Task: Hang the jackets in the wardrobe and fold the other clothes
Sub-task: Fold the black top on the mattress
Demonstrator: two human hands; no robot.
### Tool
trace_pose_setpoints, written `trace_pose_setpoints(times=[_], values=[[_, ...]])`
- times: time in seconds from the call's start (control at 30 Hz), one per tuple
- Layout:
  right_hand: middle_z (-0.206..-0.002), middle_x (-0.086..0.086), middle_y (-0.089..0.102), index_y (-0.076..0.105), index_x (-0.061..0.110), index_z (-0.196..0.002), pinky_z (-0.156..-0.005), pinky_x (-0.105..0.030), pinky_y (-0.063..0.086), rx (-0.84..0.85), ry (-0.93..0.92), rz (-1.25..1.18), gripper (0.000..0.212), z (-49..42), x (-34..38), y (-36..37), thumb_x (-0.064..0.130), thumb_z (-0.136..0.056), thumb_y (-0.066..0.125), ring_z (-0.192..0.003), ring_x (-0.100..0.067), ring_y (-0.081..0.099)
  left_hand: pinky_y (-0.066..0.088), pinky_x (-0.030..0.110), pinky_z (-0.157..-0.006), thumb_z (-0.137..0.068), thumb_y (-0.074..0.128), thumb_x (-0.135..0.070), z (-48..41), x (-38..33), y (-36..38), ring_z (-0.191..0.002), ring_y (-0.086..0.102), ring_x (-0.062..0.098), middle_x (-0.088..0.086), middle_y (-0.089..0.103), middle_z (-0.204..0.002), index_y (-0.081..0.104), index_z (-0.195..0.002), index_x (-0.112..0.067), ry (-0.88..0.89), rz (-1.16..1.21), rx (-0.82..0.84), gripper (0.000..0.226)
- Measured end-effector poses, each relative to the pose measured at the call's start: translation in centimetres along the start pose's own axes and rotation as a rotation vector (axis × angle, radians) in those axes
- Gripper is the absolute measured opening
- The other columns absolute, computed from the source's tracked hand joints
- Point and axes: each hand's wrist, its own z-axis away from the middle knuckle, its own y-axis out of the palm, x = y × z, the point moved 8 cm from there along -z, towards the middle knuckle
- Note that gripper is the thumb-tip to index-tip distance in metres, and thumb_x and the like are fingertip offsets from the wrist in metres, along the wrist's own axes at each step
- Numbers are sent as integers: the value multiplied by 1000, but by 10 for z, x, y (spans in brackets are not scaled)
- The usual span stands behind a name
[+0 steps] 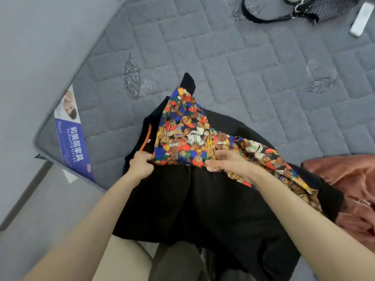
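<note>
Two grips work one garment. The left grip (141, 164) pinches the black jacket (203, 209) at the edge where its bear-print lining (182, 136) begins, beside an orange strip (146, 137). The right grip (229, 165) clasps a fold of that lining. The jacket lies partly on the bed (223, 57) and partly hangs over its edge toward the person. It looks soft, limp and light, so the collar or shoulder seams seem the surest hold for hanging.

Left hand (141, 164) and right hand (227, 162) grip bear-print lining (182, 130) of black jacket (203, 203) on mattress (223, 57).
</note>
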Motion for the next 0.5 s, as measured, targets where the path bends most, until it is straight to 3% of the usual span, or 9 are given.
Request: trace_pose_setpoints(times=[0.07,0.13,0.17,0.23,0.27,0.33,0.4,0.43,0.5], values=[[-140,0,46,38,23,-143,-96,-35,36,-23,120,-80,75,-7,-16,11,56,-82,65,-122,-22,46,27,40,-114,-82,38,12,8,32,22,-137,31,31,8,35,-150,62,-124,-13,-134,-24,158,54],[-147,-3,39,30,22,-147,-97,-35,34,-80,128,-121,78,-16,-15,15,55,-84,62,-125,-25,44,23,42,-116,-83,42,7,10,33,20,-141,23,29,5,28,-154,56,-131,-18,-146,33,121,56],[-148,-2,38,27,19,-149,-93,-28,37,-115,98,-153,80,-21,-9,15,51,-85,64,-124,-21,47,24,41,-115,-85,48,1,9,25,16,-141,25,28,4,29,-154,50,-136,-20,-125,85,78,56],[-137,0,47,28,15,-148,-70,-10,47,-188,28,-276,78,-28,9,12,39,-86,68,-97,-9,57,35,32,-107,-90,57,-14,5,4,10,-137,34,23,3,34,-151,34,-146,-21,-53,267,31,61],[-129,0,53,33,16,-146,-59,-11,50,-206,-2,-356,71,-31,17,11,33,-87,69,-87,-7,59,43,27,-96,-92,59,-19,3,-9,9,-134,39,20,3,36,-150,25,-150,-20,-13,384,32,67],[-122,-6,64,50,18,-135,-60,-23,56,-215,-71,-469,48,-35,36,9,16,-89,65,-85,-13,67,50,24,-81,-93,61,-20,-3,-34,5,-124,50,19,2,48,-138,15,-152,-18,48,515,33,75],[-112,-7,70,61,18,-124,-69,-31,59,-237,-171,-450,36,-31,55,8,2,-92,57,-86,-15,70,49,23,-80,-95,55,-13,-6,-52,-1,-107,57,14,-2,58,-106,21,-151,-17,99,518,-11,66],[-107,-5,71,63,18,-121,-71,-31,59,-242,-240,-426,36,-27,64,7,-1,-93,54,-86,-14,71,48,19,-76,-97,50,-8,-6,-59,-4,-96,56,9,-5,54,-93,32,-147,-19,134,498,-33,55],[-103,0,72,66,16,-118,-75,-28,58,-227,-368,-333,34,-15,77,12,-3,-92,54,-87,-10,71,46,7,-69,-99,40,-3,1,-67,-9,-85,52,1,-13,49,-86,60,-127,-20,220,448,-80,38]])
